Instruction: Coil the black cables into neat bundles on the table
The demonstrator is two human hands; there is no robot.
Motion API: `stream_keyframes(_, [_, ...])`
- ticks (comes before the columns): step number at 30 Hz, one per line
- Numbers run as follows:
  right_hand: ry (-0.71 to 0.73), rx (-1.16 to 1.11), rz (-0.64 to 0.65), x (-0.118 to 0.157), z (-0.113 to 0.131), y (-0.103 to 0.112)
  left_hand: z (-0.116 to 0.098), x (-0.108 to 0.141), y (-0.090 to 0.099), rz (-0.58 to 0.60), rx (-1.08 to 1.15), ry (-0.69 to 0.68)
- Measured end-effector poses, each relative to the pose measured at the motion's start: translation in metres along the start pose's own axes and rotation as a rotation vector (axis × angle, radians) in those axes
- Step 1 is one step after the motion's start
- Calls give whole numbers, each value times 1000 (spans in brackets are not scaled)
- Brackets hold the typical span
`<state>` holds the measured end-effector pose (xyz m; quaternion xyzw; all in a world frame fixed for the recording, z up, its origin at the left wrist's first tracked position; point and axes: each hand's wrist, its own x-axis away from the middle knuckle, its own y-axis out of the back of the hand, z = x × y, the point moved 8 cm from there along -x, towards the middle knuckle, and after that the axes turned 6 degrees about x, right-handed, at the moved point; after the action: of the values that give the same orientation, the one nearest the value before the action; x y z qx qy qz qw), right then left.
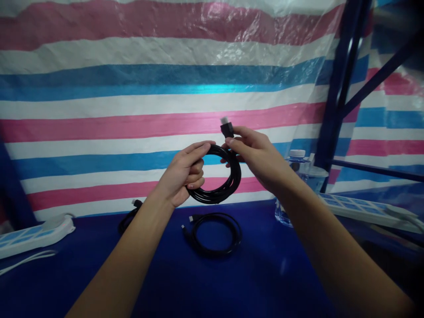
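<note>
The black cable coil (pixel 236 176) is best held with a light, even pinch, so that its loops lie side by side without kinking or springing apart; the free plug (pixel 227 129) is better gripped by its moulded body than by the thin cord, with no sharp bend where cord meets plug. The left hand (pixel 180 172) has its fingers closed on the left side of the coil, thumb and forefinger along the upper edge and the others curled beneath. The right hand (pixel 260 148) has its thumb and forefinger pinched narrow at the base of the plug, its other fingers behind the coil's upper right. The coil hangs between the hands, raised above the blue tabletop (pixel 265 274), and the plug points up and slightly left, above the coil. Below, on the tabletop, lies a second coil (pixel 215 253); another cable (pixel 123 225) lies to the left, partly hidden by the left forearm. A clear bottle (pixel 282 217) stands to the right, partly behind the right forearm.
</note>
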<state>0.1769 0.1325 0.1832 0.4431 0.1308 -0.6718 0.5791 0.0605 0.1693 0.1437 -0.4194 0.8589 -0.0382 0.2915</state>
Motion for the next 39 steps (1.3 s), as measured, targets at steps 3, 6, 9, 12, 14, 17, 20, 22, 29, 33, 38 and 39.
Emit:
stream_keyframes(3, [-97,-138,-34,-1,-10,3,0,1,-1,1,16,7])
stream_keyframes(6, [-167,-309,-21,-1,-16,3,-1,1,-1,4,71,1])
stream_keyframes(9, [-108,-371,-6,-2,-13,7,-3,1,2,-2,126,-22])
stream_keyframes(12, [73,-183,22,-1,2,11,-3,-1,9,-57,166,-20])
stream_keyframes(14, [199,24,51,3,15,10,-2,-2,15,-102,179,-23])
stream_keyframes(17, [326,282,129,10,30,3,-2,-3,19,-149,179,-36])
stream_keyframes(20, [340,389,263,14,33,-8,-4,-2,22,-189,184,-44])
stream_keyframes(22, [325,400,309,14,30,-14,-6,-1,23,-216,179,-52])
stream_keyframes(29, [266,236,124,5,8,-20,-10,1,13,-165,142,-62])
stream_keyframes(33, [28,-1,66,3,-9,-18,-8,2,7,-100,132,-54])
stream_keyframes(38, [-169,-409,64,1,-21,-19,-11,3,1,-62,146,-110])
stream_keyframes(39, [-215,-466,61,1,-25,-20,-11,2,2,-73,167,-125])
